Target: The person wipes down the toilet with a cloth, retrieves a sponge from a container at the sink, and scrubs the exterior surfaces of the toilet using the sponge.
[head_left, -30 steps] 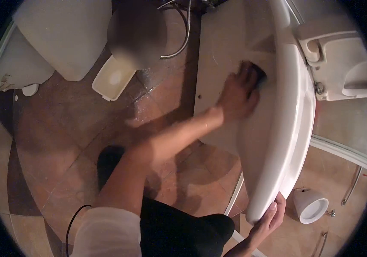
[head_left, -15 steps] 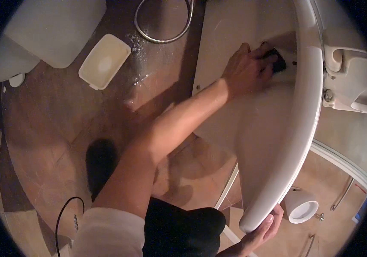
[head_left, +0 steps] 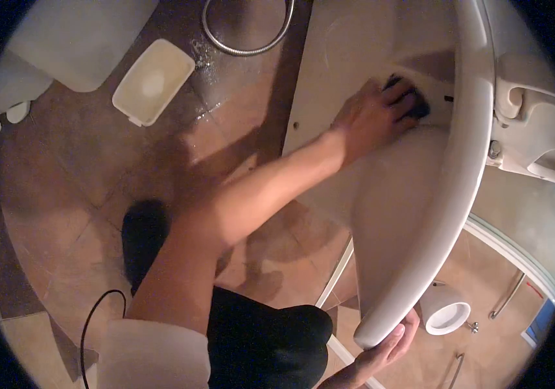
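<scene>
My left hand [head_left: 381, 111], on the bare arm with the white sleeve [head_left: 154, 350], presses a small dark scrubbing pad [head_left: 412, 96] against the white panel [head_left: 329, 71]. Its fingers bend over the pad and hide part of it. A thick, curved white rim [head_left: 469, 155] runs along the panel's right side. At the rim's lower end, my right hand [head_left: 388, 347] is wrapped around the edge, thumb on the near side. Part of its fingers lies hidden behind the rim.
A cream plastic tub [head_left: 138, 81] with pale contents sits on the wet brown tiles [head_left: 63, 194]. A coiled metal shower hose [head_left: 251, 52] lies at the top. Lower right are a white toilet-like bowl [head_left: 446, 316] and a metal bar [head_left: 507, 295]. A black cable [head_left: 85, 330] curves lower left.
My left hand and the pad have slid slightly downward over the panel. The whole view has shifted a little. My right hand keeps its hold on the rim.
</scene>
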`<state>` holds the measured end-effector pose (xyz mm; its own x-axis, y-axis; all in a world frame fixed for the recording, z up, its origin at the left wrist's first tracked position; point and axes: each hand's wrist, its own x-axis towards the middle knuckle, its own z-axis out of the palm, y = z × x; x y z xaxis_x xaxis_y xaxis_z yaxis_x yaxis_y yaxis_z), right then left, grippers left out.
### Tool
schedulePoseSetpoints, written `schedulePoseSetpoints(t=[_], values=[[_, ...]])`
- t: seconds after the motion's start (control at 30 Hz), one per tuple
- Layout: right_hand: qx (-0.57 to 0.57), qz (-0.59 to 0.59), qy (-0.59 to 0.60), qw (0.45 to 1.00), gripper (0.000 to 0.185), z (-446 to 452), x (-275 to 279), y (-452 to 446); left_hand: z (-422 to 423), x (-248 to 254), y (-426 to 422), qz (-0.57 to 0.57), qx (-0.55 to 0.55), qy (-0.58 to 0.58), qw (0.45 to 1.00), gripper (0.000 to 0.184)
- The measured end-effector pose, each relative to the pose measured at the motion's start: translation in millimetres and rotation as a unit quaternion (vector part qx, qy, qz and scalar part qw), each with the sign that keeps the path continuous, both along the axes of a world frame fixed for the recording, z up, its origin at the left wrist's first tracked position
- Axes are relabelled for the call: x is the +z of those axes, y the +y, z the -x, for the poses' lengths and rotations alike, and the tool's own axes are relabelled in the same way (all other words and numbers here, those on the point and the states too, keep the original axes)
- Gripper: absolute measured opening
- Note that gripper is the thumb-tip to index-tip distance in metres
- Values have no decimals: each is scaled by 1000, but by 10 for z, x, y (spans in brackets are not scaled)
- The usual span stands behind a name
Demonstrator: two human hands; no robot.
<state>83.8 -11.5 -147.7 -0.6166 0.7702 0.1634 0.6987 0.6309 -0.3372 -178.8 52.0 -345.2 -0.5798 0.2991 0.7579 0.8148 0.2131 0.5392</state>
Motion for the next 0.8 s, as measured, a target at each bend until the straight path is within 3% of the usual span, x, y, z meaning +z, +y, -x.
schedulePoseSetpoints(t=[0.1,0.2,0.33,0.4,0.5,0.63,0.7,0.73,0.8], values=[[8,-1,1,1000,49,50,-13,-15,-161,-169,72,-72,-14,-73,995,22],[8,-7,-12,1000,49,-12,-29,10,192,77,228,-125,-42,-145,981,21],[-6,-25,15,1000,48,37,-69,-21,0,-30,18,-78,-60,-204,974,19],[-15,-7,8,1000,49,3,-55,-12,-215,-219,-29,-166,18,-305,938,16],[8,28,9,1000,49,-17,-43,41,-157,-201,62,-194,42,-382,903,18],[16,11,22,1000,50,-73,-76,87,87,-13,127,-248,-19,-365,897,19],[30,-4,5,1000,51,-29,-82,86,221,49,122,-173,-45,-226,957,20],[30,-3,-3,1000,51,-26,-87,65,201,-12,108,-173,-44,-234,956,20],[26,-17,-12,999,51,-14,-197,-26,201,-161,33,-273,-51,-329,903,15]])
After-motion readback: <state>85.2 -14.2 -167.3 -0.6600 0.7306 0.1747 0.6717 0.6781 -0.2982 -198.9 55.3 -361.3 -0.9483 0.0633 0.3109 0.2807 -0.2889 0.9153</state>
